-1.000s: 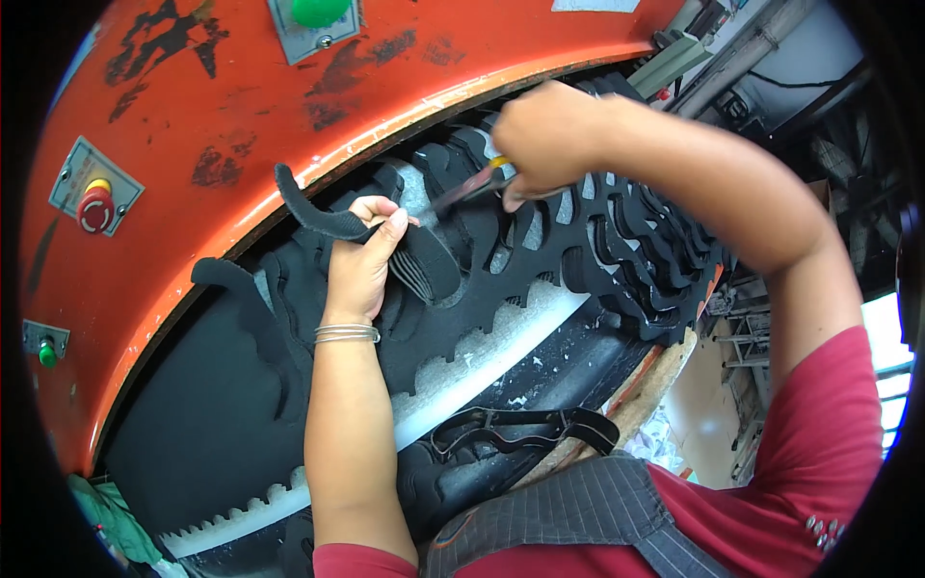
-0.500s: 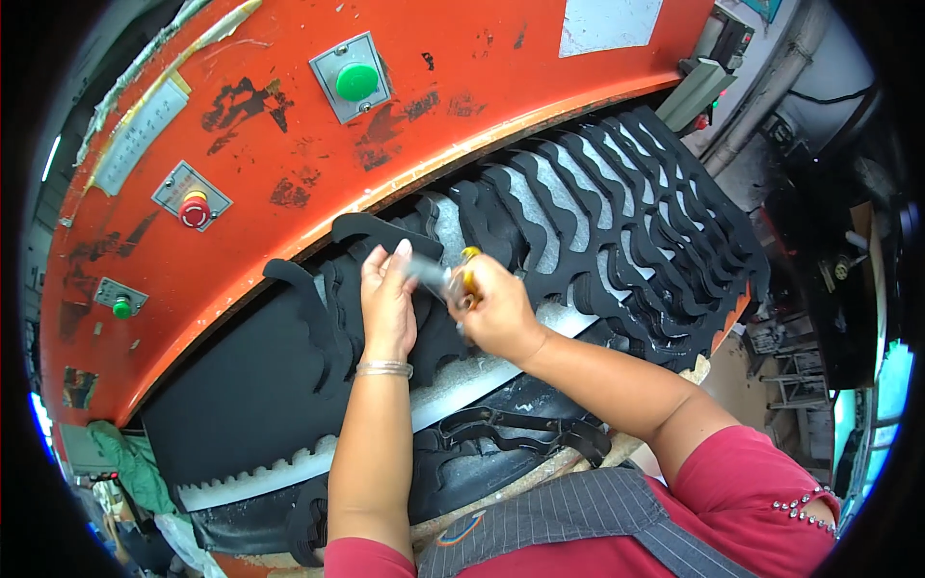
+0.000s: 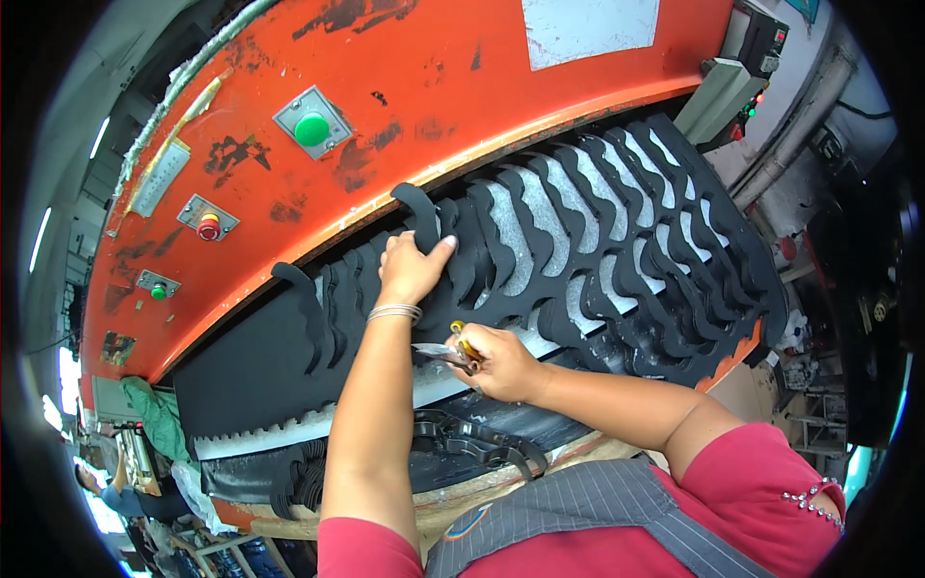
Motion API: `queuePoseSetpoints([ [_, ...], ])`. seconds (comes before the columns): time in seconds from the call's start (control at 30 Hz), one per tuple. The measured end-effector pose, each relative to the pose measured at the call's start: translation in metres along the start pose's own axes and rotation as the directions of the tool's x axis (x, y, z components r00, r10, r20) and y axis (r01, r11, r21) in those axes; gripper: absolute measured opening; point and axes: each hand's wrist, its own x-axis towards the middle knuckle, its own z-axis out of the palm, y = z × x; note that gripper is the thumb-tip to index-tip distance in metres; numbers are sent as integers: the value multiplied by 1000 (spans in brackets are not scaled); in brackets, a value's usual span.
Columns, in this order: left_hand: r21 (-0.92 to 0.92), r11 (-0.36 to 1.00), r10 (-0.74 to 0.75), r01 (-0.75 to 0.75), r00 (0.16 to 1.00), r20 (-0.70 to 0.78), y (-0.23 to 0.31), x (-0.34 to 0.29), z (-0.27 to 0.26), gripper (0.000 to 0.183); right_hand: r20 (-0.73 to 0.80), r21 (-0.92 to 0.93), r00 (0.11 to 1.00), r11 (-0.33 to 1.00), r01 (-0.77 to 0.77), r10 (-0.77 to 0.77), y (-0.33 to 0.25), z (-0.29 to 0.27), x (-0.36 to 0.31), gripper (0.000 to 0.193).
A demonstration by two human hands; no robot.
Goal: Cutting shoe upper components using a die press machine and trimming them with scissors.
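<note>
My left hand [image 3: 414, 270] is over the black foam sheet, its thumb and fingers around a curved black foam strip [image 3: 416, 204]. The upper end of that strip sticks up past the fingers, close to the orange machine's lower edge. Lower and to the right, my right hand [image 3: 503, 362] grips scissors [image 3: 438, 352] with yellow on the handles. Their metal blades point left toward my left wrist, apart from the strip. Several wavy cut strips [image 3: 535, 207] stand in stacks to the right, with a pale, speckled surface showing between them.
The orange machine front [image 3: 405, 106] rises along the far side, with green buttons [image 3: 311, 129] and a red knob [image 3: 209, 227]. A black wavy cutting die [image 3: 472, 441] lies near my apron. At the far left is another person [image 3: 123, 499].
My left hand has moved slightly right and away from me; the strip has turned more upright. The scissors have come down from beside the left hand toward me. The view has shifted.
</note>
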Motion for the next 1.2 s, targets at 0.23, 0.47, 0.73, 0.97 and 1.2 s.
queuePoseSetpoints([
  [0.23,-177,976,-127,128,992,19,35,-29,-5,48,-60,28,961,962,-270,272,9,-66,-34,26],
  [0.47,-647,721,-394,248,915,-89,-21,-55,4,47,-33,21,938,939,-344,344,2,-76,-30,32],
  [0.73,-85,957,-289,278,885,-365,30,-72,39,40,14,126,878,870,-477,479,12,-57,-29,38],
  [0.97,-531,796,-380,290,923,-67,-56,-63,-51,16,244,91,730,734,-673,639,-31,-48,-17,50],
  [1.2,-839,420,-609,346,793,22,-60,-43,-40,18,358,317,654,572,-757,667,-31,6,-12,77],
])
